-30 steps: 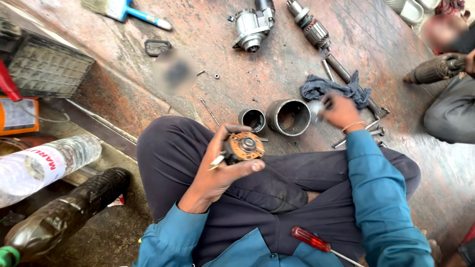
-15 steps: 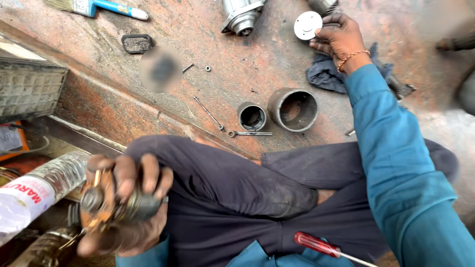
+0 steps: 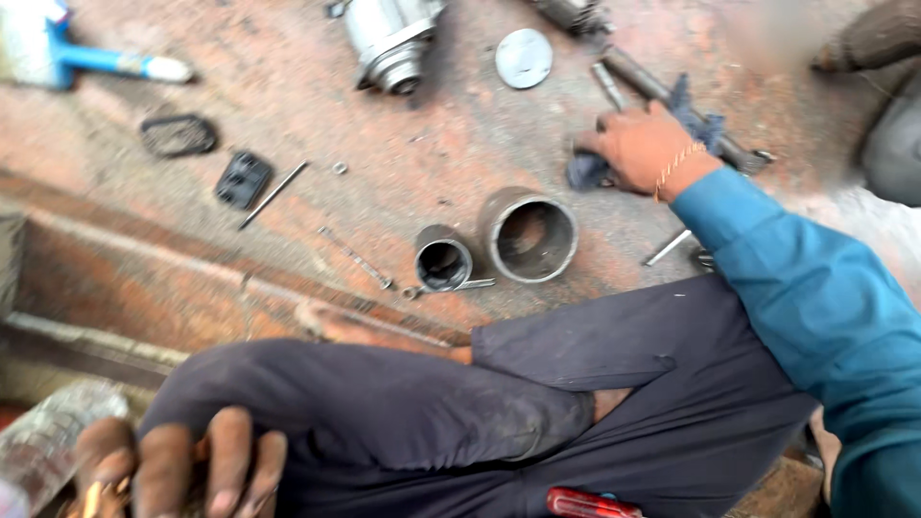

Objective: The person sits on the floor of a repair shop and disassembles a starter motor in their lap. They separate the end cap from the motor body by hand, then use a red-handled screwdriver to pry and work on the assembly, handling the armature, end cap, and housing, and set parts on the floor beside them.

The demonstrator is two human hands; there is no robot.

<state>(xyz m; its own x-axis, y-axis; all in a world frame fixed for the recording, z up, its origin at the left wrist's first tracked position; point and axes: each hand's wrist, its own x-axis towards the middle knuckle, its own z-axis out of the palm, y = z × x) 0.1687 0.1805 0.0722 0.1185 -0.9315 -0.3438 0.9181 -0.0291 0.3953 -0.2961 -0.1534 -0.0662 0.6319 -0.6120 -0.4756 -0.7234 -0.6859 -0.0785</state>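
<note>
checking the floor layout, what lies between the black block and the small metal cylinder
In the head view, a thin metal rod lies on the floor between the black block and the small metal cylinder.

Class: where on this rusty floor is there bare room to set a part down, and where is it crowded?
Free: the patch between the black pad, motor housing and large ring. Crowded: around the right hand on the cloth, among rods.
</note>
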